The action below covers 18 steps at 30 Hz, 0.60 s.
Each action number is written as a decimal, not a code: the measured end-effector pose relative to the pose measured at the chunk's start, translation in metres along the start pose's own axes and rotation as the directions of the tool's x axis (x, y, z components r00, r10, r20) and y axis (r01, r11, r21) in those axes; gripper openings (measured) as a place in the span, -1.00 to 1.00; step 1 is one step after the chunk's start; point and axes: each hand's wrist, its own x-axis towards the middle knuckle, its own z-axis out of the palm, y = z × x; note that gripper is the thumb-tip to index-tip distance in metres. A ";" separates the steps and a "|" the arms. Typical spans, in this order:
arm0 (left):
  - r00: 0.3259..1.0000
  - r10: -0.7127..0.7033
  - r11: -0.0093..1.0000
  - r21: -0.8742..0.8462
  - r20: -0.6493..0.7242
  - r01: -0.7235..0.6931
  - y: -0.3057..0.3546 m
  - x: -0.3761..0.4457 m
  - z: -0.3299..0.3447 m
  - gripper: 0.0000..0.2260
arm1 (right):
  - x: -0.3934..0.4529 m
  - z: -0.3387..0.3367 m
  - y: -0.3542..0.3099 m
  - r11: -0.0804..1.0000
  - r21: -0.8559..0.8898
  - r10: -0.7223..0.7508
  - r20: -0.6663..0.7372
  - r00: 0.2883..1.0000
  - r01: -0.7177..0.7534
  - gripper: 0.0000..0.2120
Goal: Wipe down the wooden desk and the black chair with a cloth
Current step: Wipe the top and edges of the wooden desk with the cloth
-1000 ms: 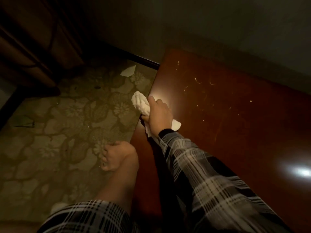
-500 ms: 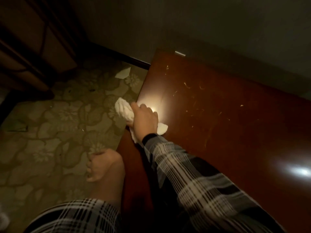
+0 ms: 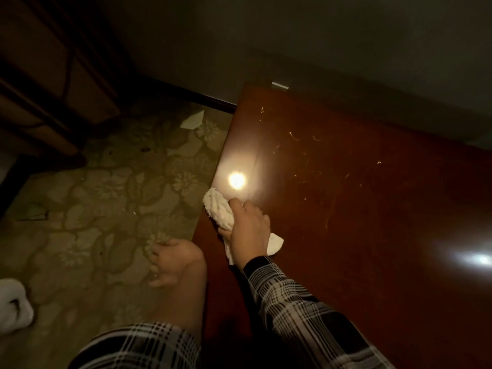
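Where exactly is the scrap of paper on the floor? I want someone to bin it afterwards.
Start from the wooden desk and go to its far left corner by the wall. On the floral carpet just left of that corner lies the scrap of paper. It is flat, pale and angular, unlike the fluffy white cloth on the desk.

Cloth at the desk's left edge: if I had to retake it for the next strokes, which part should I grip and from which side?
Grip the thick bunched roll of the cloth, coming from above over its top, as the right hand does now. That bulk sits on the desk near its left edge and fills a palm; the thin flap on the hand's other side lies flat and would likely slip.
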 end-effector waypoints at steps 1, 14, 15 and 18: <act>0.999 0.029 0.999 -0.016 -0.027 -0.030 0.003 -0.001 0.002 -0.62 | 0.003 -0.002 0.000 1.000 0.000 -0.008 0.009 1.000 0.008 -0.51; 0.961 0.271 0.961 0.032 0.054 -0.273 0.076 -0.004 0.037 -0.65 | 0.060 -0.019 0.000 0.998 -0.067 0.001 -0.059 0.998 -0.005 -0.53; 0.959 0.277 0.959 0.044 0.057 -0.280 0.076 -0.003 0.037 -0.65 | 0.041 -0.016 0.004 0.994 -0.109 -0.004 -0.093 0.996 -0.006 -0.50; 0.949 0.314 0.946 0.074 0.039 -0.316 0.073 -0.005 0.036 -0.65 | -0.013 -0.004 0.017 0.985 -0.174 -0.037 -0.160 0.986 0.009 -0.48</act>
